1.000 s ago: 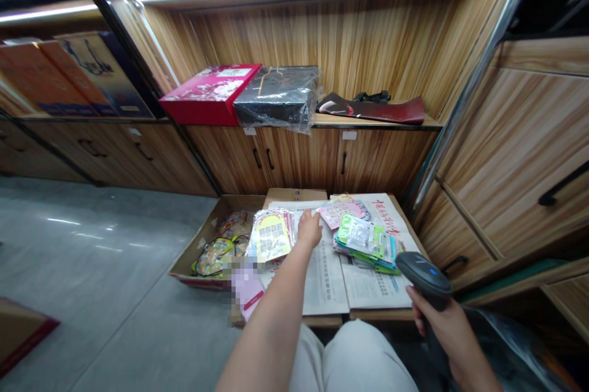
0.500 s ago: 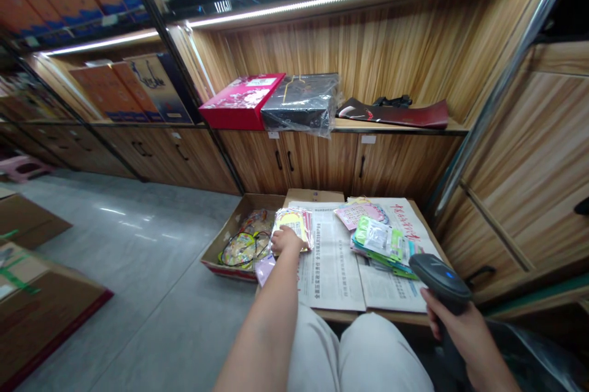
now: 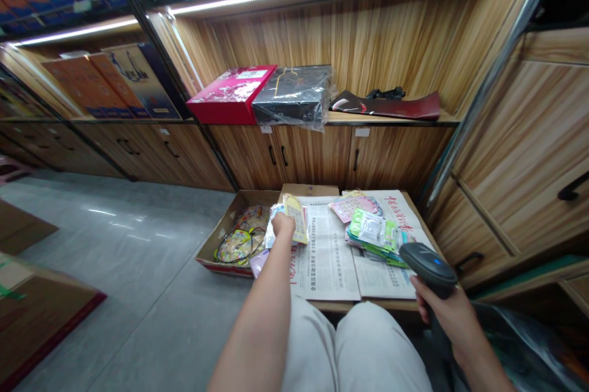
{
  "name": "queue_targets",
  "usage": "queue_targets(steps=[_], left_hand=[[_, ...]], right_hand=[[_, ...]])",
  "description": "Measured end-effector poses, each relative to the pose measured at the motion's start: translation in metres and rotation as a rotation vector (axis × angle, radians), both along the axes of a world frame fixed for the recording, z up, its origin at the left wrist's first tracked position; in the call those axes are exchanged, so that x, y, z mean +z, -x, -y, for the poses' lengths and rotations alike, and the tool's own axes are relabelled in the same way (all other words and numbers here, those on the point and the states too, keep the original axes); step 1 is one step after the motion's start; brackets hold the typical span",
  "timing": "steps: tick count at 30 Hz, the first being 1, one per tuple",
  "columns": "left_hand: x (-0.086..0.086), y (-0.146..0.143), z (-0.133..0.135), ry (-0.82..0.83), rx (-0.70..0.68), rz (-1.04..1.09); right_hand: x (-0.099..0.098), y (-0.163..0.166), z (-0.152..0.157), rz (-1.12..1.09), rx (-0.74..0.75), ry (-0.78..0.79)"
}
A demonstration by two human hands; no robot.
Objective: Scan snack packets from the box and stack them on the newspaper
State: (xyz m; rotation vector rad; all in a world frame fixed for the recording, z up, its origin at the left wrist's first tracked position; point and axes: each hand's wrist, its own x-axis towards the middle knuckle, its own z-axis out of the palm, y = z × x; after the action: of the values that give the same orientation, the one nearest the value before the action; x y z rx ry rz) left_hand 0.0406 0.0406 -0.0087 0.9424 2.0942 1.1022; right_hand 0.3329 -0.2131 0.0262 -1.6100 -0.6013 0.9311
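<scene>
My left hand (image 3: 282, 224) is closed on a flat yellow packet (image 3: 300, 220) in clear wrapping, lifted at an angle beside the carton. Under and around it are other packets, partly hidden by the hand. A purple packet (image 3: 259, 262) lies at the near edge, by my forearm. My right hand (image 3: 439, 303) is wrapped round the grip of a dark handheld barcode scanner (image 3: 429, 262) with a blue light on top. Left of the scanner, a pile of green packets (image 3: 375, 232) rests on the newspaper (image 3: 329, 263), with pink packets (image 3: 354, 207) behind it.
An open carton (image 3: 216, 257) holding bagged colourful items stands at the left. Wooden cabinets (image 3: 313, 153) rise behind, with a pink box (image 3: 232, 94) and a plastic-wrapped dark box (image 3: 294, 97) on their shelf. More cardboard boxes (image 3: 50, 312) sit on the floor at far left.
My left hand has raised the yellow packet, tilting it up from the packets below. My right hand still holds the scanner. The whole view has shifted slightly.
</scene>
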Motion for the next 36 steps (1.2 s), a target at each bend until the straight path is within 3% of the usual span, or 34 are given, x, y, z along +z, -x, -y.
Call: queue_targets(steps=[6,11,15,22,31,36], left_hand=[[0.006,-0.073,0.0,-0.24,-0.228,0.506],[0.013,-0.133,0.01,-0.323,-0.309,0.691],[0.018,-0.159,0.02,-0.328,-0.399,0.744],[0.021,-0.177,0.031,-0.344,-0.469,0.731],[0.021,-0.178,0.036,-0.338,-0.503,0.713],[0.019,-0.175,0.027,-0.352,-0.444,0.708]], right_hand=[[0.011,0.004,-0.003,0.004,-0.014,-0.053],[0.018,0.003,-0.009,0.001,0.016,-0.073],[0.02,0.003,-0.013,0.041,0.046,-0.091],[0.021,0.003,-0.019,0.089,0.038,-0.055],[0.016,0.001,-0.021,0.077,0.04,-0.02],[0.013,0.003,-0.022,0.038,-0.003,-0.033]])
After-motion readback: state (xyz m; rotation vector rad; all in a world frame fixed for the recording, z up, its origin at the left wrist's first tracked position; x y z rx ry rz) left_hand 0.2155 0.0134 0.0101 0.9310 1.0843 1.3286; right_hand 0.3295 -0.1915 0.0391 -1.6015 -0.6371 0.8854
